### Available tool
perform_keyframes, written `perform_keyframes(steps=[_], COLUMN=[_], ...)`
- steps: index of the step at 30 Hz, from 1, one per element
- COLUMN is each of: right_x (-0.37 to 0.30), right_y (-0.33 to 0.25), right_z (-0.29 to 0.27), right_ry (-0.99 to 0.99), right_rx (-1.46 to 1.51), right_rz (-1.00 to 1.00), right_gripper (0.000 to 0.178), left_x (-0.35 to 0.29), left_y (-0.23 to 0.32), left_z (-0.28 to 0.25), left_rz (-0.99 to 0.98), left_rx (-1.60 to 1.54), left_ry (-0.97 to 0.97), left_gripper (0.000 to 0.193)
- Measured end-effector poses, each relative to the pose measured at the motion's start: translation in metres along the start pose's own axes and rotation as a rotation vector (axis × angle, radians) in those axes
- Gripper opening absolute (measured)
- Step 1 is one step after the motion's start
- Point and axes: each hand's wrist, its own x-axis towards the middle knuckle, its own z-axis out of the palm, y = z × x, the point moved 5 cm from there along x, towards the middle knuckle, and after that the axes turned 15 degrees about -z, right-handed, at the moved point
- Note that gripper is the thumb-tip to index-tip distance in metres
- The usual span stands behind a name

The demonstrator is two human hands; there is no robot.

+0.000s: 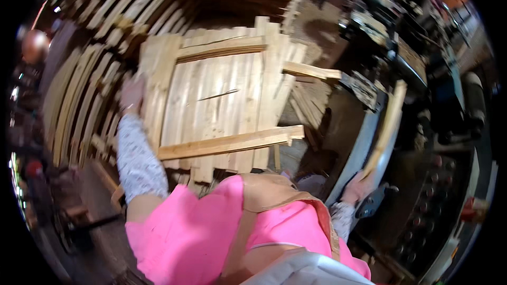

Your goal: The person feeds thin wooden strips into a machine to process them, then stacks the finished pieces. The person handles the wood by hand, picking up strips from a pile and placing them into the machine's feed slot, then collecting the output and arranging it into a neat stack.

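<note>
My right hand [358,187] is closed around the near end of a long wooden strip [390,121]. That strip lies along the metal bed [364,137] of a machine on the right. On the other side, my left hand [132,94] rests with its fingers stretched out against the left edge of a stack of pale wooden slats [211,100]; it is slightly blurred. Across the stack's near end lie a few slats [227,143], and another bundle of slats [222,47] crosses its far end. A thin dark sliver [218,94] sits on top.
Racks of upright slats [79,100] curve along the left, close to my left arm. A short wooden piece [311,70] juts from the stack toward the machine head [363,88]. Further machinery [401,53] fills the right side, beside a dark panel with round knobs [422,208].
</note>
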Motion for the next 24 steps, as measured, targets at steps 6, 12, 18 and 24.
perform_keyframes(steps=[6, 12, 18, 24], right_x=[-0.148, -0.024, 0.099, 0.320], right_y=[-0.002, 0.013, 0.037, 0.011], right_z=[-0.057, -0.011, 0.062, 0.098], right_ry=[-0.199, -0.033, -0.032, -0.044], right_rx=[-0.164, -0.187, -0.138, 0.719], right_rz=[0.126, -0.033, -0.200, 0.073], right_gripper=[0.054, 0.047, 0.052, 0.060], left_x=[-0.005, -0.006, -0.097, -0.108], left_y=[-0.057, -0.052, 0.065, 0.040], left_z=[0.024, 0.046, 0.038, 0.038], left_rz=[-0.079, -0.255, 0.029, -0.083], left_rx=[0.101, 0.232, 0.162, 0.354], left_ry=[-0.294, -0.250, -0.113, 0.079], left_gripper=[0.084, 0.097, 0.086, 0.076])
